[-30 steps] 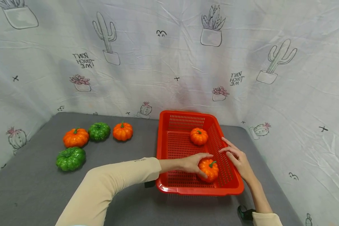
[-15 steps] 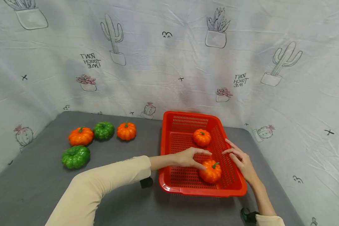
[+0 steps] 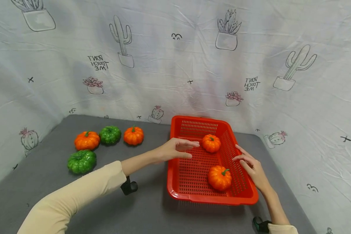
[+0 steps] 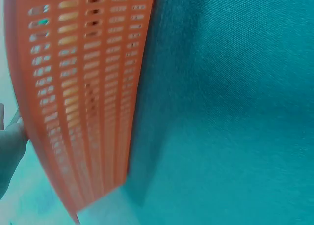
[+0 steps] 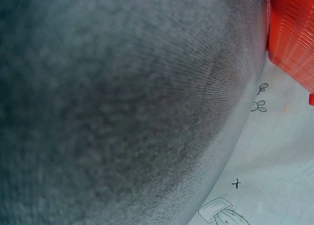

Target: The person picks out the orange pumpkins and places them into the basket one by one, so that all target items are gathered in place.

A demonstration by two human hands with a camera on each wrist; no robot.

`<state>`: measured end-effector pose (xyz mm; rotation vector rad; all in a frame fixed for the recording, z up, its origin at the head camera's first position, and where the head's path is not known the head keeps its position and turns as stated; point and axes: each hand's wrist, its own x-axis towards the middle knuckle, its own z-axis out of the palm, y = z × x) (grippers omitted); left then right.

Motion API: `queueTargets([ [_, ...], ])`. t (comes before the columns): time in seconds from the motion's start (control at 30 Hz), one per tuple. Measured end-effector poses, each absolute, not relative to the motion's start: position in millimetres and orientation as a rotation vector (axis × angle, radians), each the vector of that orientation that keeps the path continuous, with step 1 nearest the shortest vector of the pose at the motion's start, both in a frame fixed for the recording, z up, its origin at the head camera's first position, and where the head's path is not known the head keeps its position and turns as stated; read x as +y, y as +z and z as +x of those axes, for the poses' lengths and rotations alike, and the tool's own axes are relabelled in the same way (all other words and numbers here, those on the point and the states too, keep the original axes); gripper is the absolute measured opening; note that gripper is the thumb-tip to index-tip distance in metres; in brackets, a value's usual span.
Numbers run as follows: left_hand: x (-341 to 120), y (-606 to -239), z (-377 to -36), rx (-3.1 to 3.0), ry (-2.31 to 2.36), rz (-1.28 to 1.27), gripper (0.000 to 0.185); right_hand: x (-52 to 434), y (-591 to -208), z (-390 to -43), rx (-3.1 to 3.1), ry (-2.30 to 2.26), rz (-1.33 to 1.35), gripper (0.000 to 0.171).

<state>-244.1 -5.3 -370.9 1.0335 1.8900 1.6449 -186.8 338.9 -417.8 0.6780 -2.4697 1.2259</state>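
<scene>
A red basket (image 3: 175, 169) stands on the grey bench (image 3: 146, 211) toward its right side, its far end close to the back edge where the cactus-print cloth (image 3: 175, 65) hangs. Two orange pumpkins lie in it, apart from each other: the near pumpkin (image 3: 219, 177) toward the basket's near right corner, stem up, and the far pumpkin (image 3: 211, 143) toward its far right corner. The left hand (image 3: 175, 149) hovers over the basket's left rim, fingers straight and spread, pointing toward the far pumpkin without touching it; this grip is loose and holds nothing. The right hand (image 3: 253, 167) lies along the basket's right rim, fingers stretched out and slightly parted, just beside the near pumpkin but clear of it; this grip too is slack and empty. Both arms wear cream sleeves, and a dark wrist device (image 3: 129, 187) shows under the left forearm. The left wrist view shows the slotted basket wall (image 4: 83, 102) standing on the bench (image 4: 235, 112), with a blurred bit of the hand at the left border. The right wrist view shows mostly bench (image 5: 113, 107), a corner of the basket (image 5: 294, 38) at upper right, and the cloth (image 5: 260, 185) beyond. Toward the bench's far left corner lie four more pumpkins, well apart from the basket: an orange one (image 3: 86, 140), a green one (image 3: 110, 135) just beside it, another orange one (image 3: 133, 136), and a second green one (image 3: 82, 161) nearer the front.
</scene>
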Motion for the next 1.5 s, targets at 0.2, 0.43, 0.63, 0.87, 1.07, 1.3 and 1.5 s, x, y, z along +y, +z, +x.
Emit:
queueTargets([
  [0.2,-43,-370,-247,1.828,1.848,0.925,0.045,340,-418,-187,-2.457,1.204,0.695,0.020],
  [0.43,-99,-384,-262,1.866,2.010,0.772,0.049,342,-417,-185,-2.480,1.230,0.658,0.020],
  [0.63,-142,-403,-274,1.912,2.105,0.670,0.049,343,-417,-182,-2.481,1.219,0.669,0.019],
  [0.87,-168,-413,-285,2.113,2.098,0.691,0.051,344,-417,-181,-2.476,1.225,0.662,0.019],
  [1.07,-174,-416,-289,2.186,2.168,0.636,0.052,344,-417,-182,-2.477,1.237,0.661,0.019],
  [1.3,-174,-411,-292,2.227,2.142,0.570,0.057,343,-416,-182,-2.466,1.232,0.680,0.020],
  [1.5,-180,-423,-308,2.295,2.048,0.532,0.059,340,-416,-184,-2.441,1.228,0.715,0.021],
])
